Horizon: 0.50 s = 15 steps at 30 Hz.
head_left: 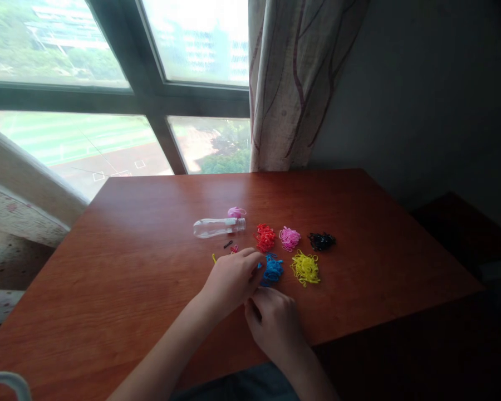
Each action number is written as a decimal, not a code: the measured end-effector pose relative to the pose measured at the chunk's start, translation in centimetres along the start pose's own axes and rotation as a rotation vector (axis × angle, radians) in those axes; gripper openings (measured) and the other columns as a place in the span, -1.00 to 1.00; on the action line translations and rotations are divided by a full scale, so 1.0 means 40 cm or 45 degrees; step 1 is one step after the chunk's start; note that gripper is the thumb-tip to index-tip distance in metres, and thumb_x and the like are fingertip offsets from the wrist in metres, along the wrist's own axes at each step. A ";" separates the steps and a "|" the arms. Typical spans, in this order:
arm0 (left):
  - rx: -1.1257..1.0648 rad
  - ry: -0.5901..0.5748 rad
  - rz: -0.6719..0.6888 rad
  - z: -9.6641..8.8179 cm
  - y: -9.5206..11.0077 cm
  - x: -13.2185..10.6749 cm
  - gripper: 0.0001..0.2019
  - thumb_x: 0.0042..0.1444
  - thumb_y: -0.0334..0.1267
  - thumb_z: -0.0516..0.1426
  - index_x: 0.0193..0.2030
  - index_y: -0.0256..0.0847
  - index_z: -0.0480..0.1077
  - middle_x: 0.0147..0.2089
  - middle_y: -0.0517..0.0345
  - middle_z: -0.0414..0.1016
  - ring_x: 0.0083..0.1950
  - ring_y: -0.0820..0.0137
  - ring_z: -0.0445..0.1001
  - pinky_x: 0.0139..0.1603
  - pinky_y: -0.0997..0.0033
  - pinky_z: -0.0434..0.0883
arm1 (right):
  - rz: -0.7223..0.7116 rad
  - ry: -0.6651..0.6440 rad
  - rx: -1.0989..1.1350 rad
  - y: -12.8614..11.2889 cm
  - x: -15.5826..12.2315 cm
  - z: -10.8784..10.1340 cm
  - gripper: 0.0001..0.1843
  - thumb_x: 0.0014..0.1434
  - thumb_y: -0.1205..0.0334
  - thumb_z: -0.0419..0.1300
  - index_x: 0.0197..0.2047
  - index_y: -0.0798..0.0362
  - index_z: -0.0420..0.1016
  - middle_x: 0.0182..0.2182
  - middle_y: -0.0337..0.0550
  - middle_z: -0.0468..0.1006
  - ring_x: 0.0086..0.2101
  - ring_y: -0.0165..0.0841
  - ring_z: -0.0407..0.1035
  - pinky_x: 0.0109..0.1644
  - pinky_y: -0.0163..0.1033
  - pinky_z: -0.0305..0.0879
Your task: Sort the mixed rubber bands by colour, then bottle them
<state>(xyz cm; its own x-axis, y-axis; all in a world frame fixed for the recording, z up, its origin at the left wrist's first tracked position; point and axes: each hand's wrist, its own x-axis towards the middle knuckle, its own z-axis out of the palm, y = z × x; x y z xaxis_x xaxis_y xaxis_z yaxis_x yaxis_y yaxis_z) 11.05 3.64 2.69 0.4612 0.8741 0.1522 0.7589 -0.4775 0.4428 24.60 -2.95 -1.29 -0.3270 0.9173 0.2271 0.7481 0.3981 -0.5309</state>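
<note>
**Both hands at the blue band pile**

Clear plastic bottle (pixel 217 227) lies on its side on the reddish-brown wooden table (pixel 129 234), with a small pink cap (pixel 236 212) just behind its neck. Left hand (pixel 232 281): fingers curled together, tips at the left edge of the blue rubber-band pile (pixel 273 269); can't tell if pinching. Right hand (pixel 275 323) is just below, fingers tucked under; grip hidden. Red band pile (pixel 265 238), pink band pile (pixel 289 238), yellow band pile (pixel 305 268) and black band pile (pixel 321 241) lie separate.
</note>
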 end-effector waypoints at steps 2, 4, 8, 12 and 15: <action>-0.005 0.006 -0.005 -0.003 -0.005 -0.001 -0.86 0.23 -0.32 0.08 -0.22 -0.12 0.48 -0.29 0.19 0.53 -0.38 0.44 0.49 -0.40 0.50 0.32 | 0.003 0.010 0.020 0.000 0.000 0.000 -0.80 0.23 0.41 0.07 -0.40 0.02 0.40 -0.45 -0.20 0.54 -0.40 -0.35 0.43 -0.36 -0.31 0.06; -0.046 0.046 -0.023 -0.011 -0.018 -0.011 -0.85 0.23 -0.33 0.07 -0.22 -0.13 0.49 -0.29 0.18 0.54 -0.36 0.44 0.49 -0.37 0.50 0.33 | 0.003 0.014 0.055 -0.002 0.000 -0.002 -0.81 0.27 0.39 0.05 -0.33 0.01 0.45 -0.43 -0.20 0.56 -0.38 -0.34 0.44 -0.33 -0.31 0.10; -0.172 0.209 -0.121 -0.036 -0.060 -0.055 -0.85 0.21 -0.32 0.09 -0.22 -0.17 0.50 -0.31 0.16 0.54 -0.38 0.47 0.45 -0.37 0.53 0.33 | 0.002 -0.011 0.101 -0.006 0.000 -0.009 -0.79 0.30 0.38 0.05 -0.19 -0.02 0.49 -0.36 -0.20 0.59 -0.33 -0.34 0.47 -0.26 -0.32 0.17; -0.157 0.244 -0.185 -0.052 -0.100 -0.120 -0.85 0.22 -0.27 0.09 -0.22 -0.18 0.50 -0.35 0.17 0.52 -0.43 0.48 0.41 -0.38 0.52 0.33 | 0.015 -0.020 0.106 -0.009 0.000 -0.011 -0.80 0.31 0.36 0.05 -0.20 -0.03 0.49 -0.36 -0.20 0.59 -0.33 -0.33 0.47 -0.24 -0.31 0.18; -0.153 0.245 -0.210 -0.052 -0.115 -0.168 -0.84 0.24 -0.26 0.09 -0.22 -0.18 0.50 -0.38 0.19 0.51 -0.45 0.48 0.40 -0.40 0.53 0.33 | 0.024 -0.010 0.116 -0.009 -0.001 -0.009 -0.80 0.31 0.37 0.05 -0.20 -0.03 0.49 -0.36 -0.20 0.59 -0.32 -0.33 0.47 -0.23 -0.31 0.20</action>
<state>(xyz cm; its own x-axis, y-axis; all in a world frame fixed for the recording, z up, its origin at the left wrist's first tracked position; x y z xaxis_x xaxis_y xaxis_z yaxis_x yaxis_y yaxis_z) 3.50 0.14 1.49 0.2314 0.9454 0.2296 0.7510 -0.3236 0.5755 24.56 -3.12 -0.81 -0.3182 0.9244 0.2103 0.6985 0.3786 -0.6072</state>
